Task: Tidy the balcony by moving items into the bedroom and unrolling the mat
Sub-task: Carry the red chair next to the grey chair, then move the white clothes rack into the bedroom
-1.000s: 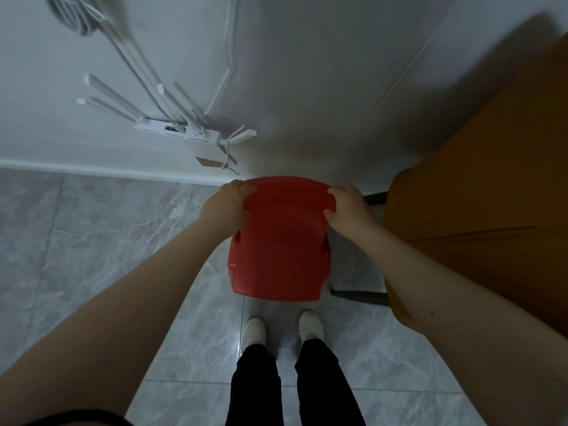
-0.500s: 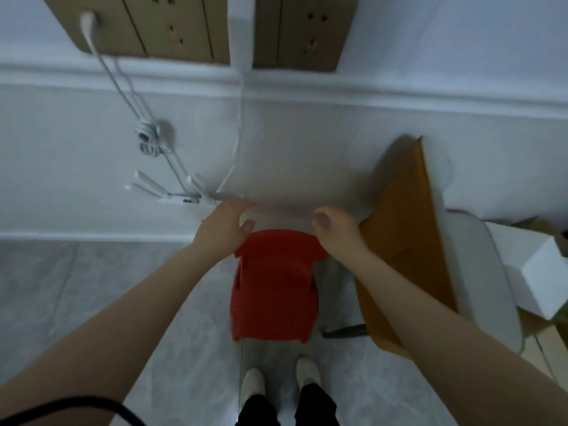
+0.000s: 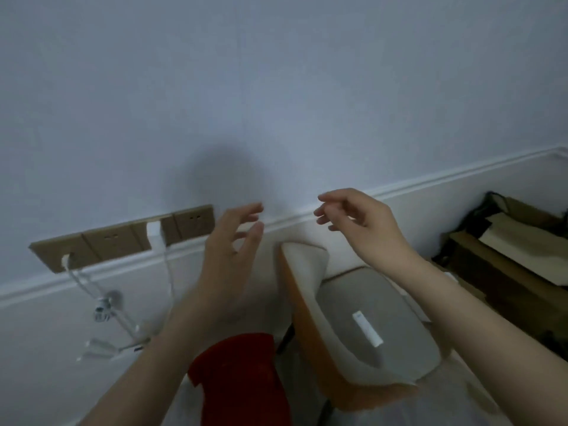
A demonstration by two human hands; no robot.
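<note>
1. Holding nothing: left hand point(image 3: 229, 259) and right hand point(image 3: 359, 224) both hanging in the air, fingers loose and spread, a gap between them.
2. Floating well above the red stool point(image 3: 242, 376), not touching it.
3. Sitting low down on the floor, that stool, just under the left arm and close to the wall point(image 3: 276, 87).
4. Looking like hard plastic: probably light, stiff, and a bit smooth, so maybe slipping in a weak grip.
5. Best taking hold at the two sides of the top rim, one hand each side, fingers curling under the edge.
6. Standing right beside the stool on the right: an orange chair point(image 3: 310, 327) with a grey cushion point(image 3: 368, 318) and a small white thing point(image 3: 367, 329) lying on it.
7. Looking bigger and likely heavier, that chair; soft on top, hard shell below.
8. Hanging down the wall on the left: white cables point(image 3: 92, 290) from a brown socket strip point(image 3: 123, 238), near the stool, so worth keeping clear when lifting.
9. Piling up at the far right: dark boxes point(image 3: 507, 265), too dim for telling more.
</note>
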